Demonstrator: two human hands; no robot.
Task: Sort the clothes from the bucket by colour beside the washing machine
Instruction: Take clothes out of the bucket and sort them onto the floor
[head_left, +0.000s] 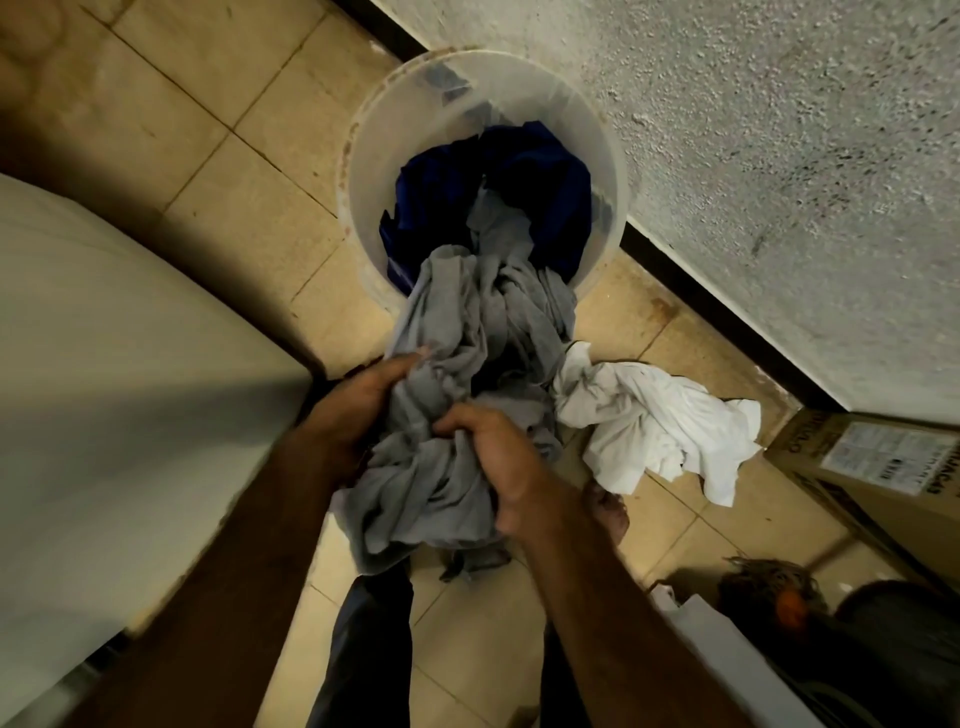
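head view: both hands bunched into a grey garment (457, 395), which trails from the bucket (363, 171) down toward the person. left hand (358, 400) clamps the left side of the bundle, thumb on top and fingers wrapped under the cloth. right hand (498, 457) is fisted on the near right, fingers curled into a fold. judgement: a two-handed grip because the piece is long and tangled, and one end looks still caught in the bucket, so it has to be hauled clear before it can go on a pile.

bucket is translucent white, standing on the tiled floor (208, 171) against the wall (753, 156). inside is a dark blue cloth (447, 187), and some darker item shows at the far rim, too blurred to name. a white cloth (649, 421) lies crumpled on the floor just right of the grey one, apart from the bucket; it reads as the start of a light pile. washer (104, 389) fills the left edge, close beside the left arm. a cardboard box (872, 467) sits at the right by the wall.

grey garment: soft, thin knit, heavily creased and twisted on itself, plain mid grey, no print seen. its lower edge hangs below the hands over the person's dark trouser leg (369, 639). sorting looks early, with blue still in the bucket.
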